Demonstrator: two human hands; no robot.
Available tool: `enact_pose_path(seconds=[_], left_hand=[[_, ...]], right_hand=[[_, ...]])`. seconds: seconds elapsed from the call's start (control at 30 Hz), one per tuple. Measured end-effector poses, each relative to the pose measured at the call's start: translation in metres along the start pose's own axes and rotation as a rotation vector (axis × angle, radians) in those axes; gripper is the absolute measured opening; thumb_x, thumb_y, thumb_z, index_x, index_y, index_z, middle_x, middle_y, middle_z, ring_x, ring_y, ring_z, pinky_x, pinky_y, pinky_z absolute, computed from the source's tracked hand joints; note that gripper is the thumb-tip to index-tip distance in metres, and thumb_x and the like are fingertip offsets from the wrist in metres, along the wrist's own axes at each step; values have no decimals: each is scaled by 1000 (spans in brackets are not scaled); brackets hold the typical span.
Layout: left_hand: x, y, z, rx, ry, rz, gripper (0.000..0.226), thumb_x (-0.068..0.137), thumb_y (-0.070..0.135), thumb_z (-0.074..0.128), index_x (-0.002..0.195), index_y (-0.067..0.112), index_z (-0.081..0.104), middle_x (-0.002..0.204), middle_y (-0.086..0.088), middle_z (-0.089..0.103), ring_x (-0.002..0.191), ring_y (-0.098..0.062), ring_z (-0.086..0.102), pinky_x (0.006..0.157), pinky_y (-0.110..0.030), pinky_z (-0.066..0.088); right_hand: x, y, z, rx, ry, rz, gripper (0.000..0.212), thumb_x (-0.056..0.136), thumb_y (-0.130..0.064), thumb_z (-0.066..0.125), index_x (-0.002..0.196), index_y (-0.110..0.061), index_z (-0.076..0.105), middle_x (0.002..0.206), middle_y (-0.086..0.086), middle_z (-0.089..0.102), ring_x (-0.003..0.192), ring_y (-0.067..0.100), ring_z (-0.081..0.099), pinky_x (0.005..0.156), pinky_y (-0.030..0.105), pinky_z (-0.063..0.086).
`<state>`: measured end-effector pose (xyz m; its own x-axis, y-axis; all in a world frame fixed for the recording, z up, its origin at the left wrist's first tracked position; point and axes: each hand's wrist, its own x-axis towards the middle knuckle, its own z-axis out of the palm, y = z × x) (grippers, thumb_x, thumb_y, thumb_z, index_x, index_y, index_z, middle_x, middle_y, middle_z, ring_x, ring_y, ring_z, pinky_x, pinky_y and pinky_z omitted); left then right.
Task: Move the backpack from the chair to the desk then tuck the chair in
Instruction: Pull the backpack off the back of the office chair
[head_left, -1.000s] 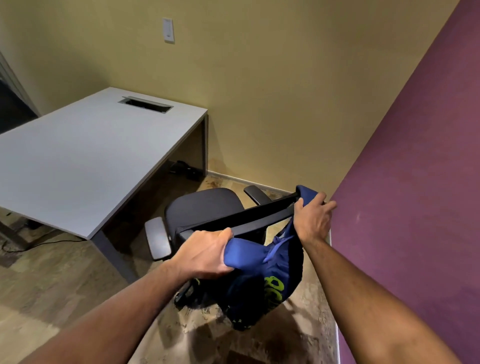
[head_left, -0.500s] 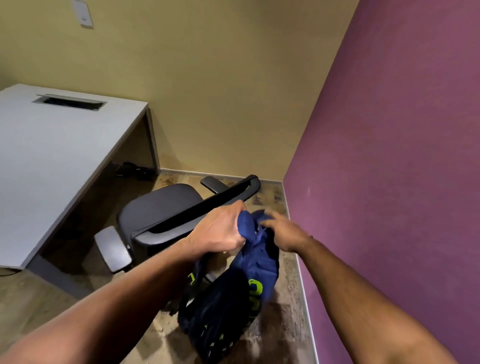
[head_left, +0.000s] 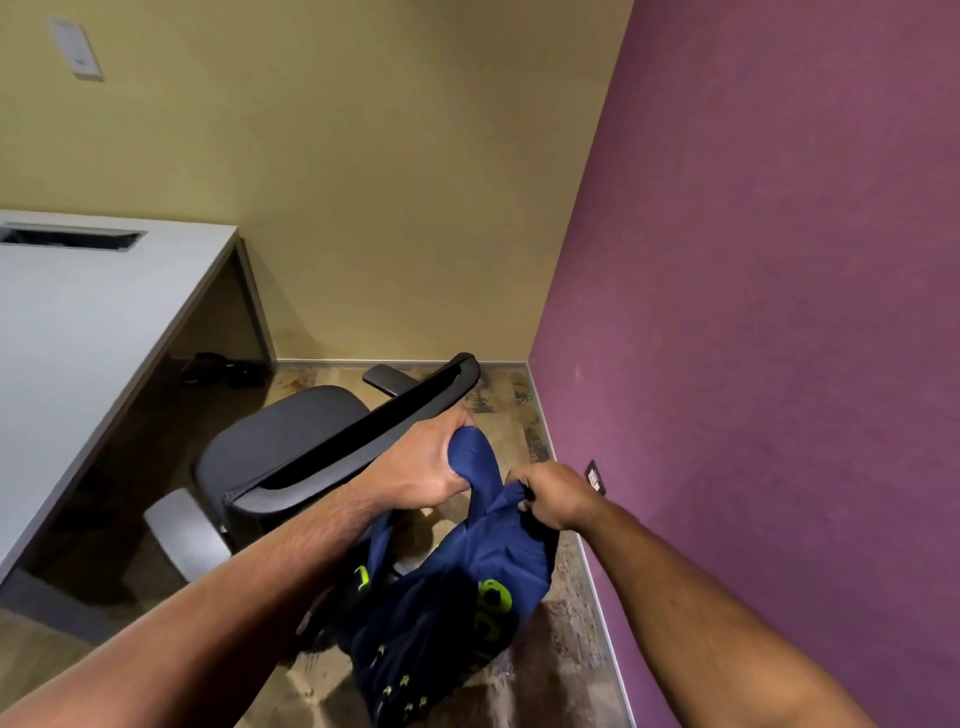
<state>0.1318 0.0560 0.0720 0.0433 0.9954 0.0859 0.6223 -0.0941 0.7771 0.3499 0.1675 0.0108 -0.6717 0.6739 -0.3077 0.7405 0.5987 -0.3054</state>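
- At the far left, one pale grey flat-topped table (head_left: 78, 322) is seen, with one dark rectangular cable slot (head_left: 70, 238) cut into its far edge; nothing is seen lying on the part of its top that shows.
- Between the table and the hands, one black office chair (head_left: 280, 441) with a padded seat is found, pulled out from the table; two grey armrests are counted, and its curved backrest bar runs diagonally from lower left to upper right.
- The left hand (head_left: 421, 462) is clenched around a bunched fold at the top of the one dark blue fabric backpack with lime-green markings (head_left: 467, 587), just beside the backrest bar.
- The backpack is held in the air behind the chair, above the mottled brown floor (head_left: 545, 670); its long axis hangs downward from the two hands.
- The right hand (head_left: 553, 493) is closed on the upper right edge of the backpack, nearest the purple wall (head_left: 753, 312).
- The table lies to the left of both hands, beyond the chair, so a leftward carry over or around the backrest is judged to be needed; the left hand is the nearer one to the table.
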Motion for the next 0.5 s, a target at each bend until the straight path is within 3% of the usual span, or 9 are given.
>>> enact_pose_path(seconds=[0.1, 0.2, 0.3, 0.37, 0.43, 0.5], left_hand=[[-3, -7, 0, 42, -18, 16, 32, 74, 20, 68, 98, 31, 51, 93, 9, 64, 85, -7, 61, 73, -35, 52], [1, -14, 1, 241, -26, 59, 51, 76, 9, 64, 126, 16, 55, 121, -5, 61, 114, -24, 56, 98, -41, 47], [3, -19, 13, 756, -133, 39, 89, 83, 9, 66, 159, 7, 20, 160, -20, 32, 148, -35, 31, 123, -41, 26], [1, -19, 31, 953, -212, -40, 103, 88, 15, 66, 162, 9, -6, 170, -24, 2, 158, -38, 3, 129, -48, 11], [1, -17, 52, 933, -252, -83, 108, 87, 21, 64, 161, 8, -12, 170, -23, -9, 158, -37, -11, 128, -54, 2], [2, -11, 73, 813, -282, -122, 107, 85, 29, 63, 161, 6, -9, 171, -21, -9, 158, -35, -11, 128, -55, 1]], right_hand=[[-3, 1, -4, -10, -100, -1, 15, 89, -7, 67, 96, -18, 74, 93, 2, 74, 88, 25, 65, 70, 32, 48], [-7, 4, -7, 8, -121, 10, 16, 90, -10, 71, 84, -25, 70, 81, -6, 69, 84, 21, 63, 66, 27, 42], [-11, 5, -14, 41, -83, 52, 9, 90, -12, 72, 92, -20, 75, 82, -7, 67, 84, 17, 62, 69, 25, 43], [-14, 8, -23, 53, -56, 90, 9, 91, -13, 73, 95, -20, 76, 85, -6, 69, 86, 16, 64, 74, 26, 45], [-17, 11, -35, 51, -39, 121, 9, 92, -15, 73, 93, -23, 76, 87, -5, 70, 87, 18, 65, 76, 27, 47], [-19, 14, -45, 44, -16, 132, 8, 92, -16, 74, 97, -20, 78, 85, -6, 70, 86, 17, 65, 73, 25, 44]])
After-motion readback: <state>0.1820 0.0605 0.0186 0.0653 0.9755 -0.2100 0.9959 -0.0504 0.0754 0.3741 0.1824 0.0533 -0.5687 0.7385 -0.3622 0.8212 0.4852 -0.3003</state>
